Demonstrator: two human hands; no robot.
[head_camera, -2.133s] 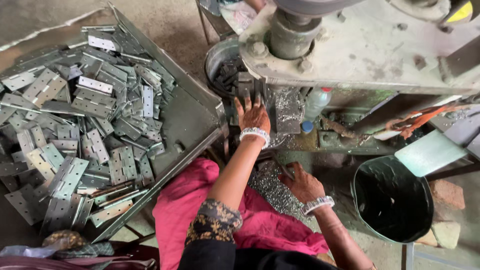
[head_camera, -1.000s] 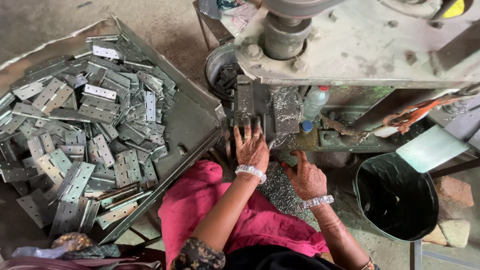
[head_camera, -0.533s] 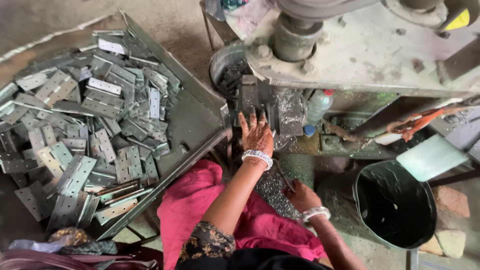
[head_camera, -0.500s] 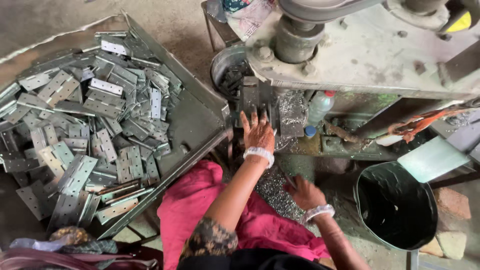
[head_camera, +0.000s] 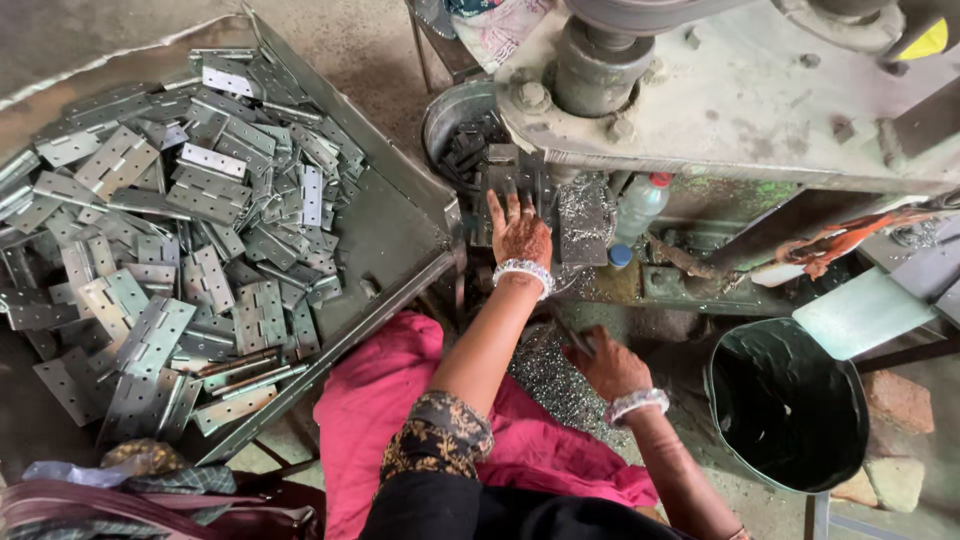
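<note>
We reach our left hand forward with the arm stretched almost straight, palm down and fingers spread flat against the dark metal block under the press machine. It lies open on the block and clasps nothing that we can see. A beaded white bracelet circles that wrist.

Our right hand sits low and close to the body, elbow bent, wrist turned inward, over the heap of silvery metal shavings on the lap. Its fingers curl around a thin dark rod-like piece; we cannot tell exactly what that piece is. A second white bracelet sits on this wrist, so we count two bracelets, one on each arm.

To our left stands one big sheet-metal tray heaped with steel hinges, far too many to count, well apart from both hands. One round metal bucket with dark parts inside stands just beyond the left hand. We count one clear plastic bottle with a red cap upright beside the block, and one loose blue cap near its foot. One black bucket stands to the right of our right forearm. Pink cloth covers the lap beneath both arms.
</note>
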